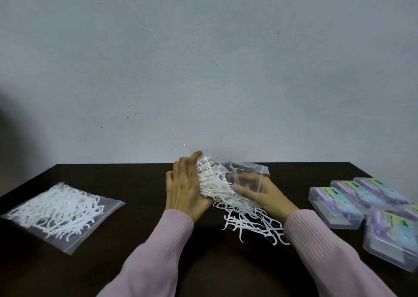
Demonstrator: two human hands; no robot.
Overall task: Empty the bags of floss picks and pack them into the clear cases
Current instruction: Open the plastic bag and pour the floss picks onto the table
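Note:
A clear zip bag (246, 172) is lifted and tilted over the middle of the dark table (140, 183). My left hand (185, 190) holds its left side against a bunch of white floss picks (214, 181) inside. My right hand (257, 192) grips the bag from the right, seen partly through the plastic. Loose white picks (251, 224) lie in a heap on the table just below the bag, between my wrists. A second bag full of picks (61, 213) lies flat at the left. Several clear cases (352, 204) with coloured labels sit at the right.
A plain grey wall rises right behind the table's far edge. The cases crowd the right side up to the table's edge. Pink sleeves cover both forearms.

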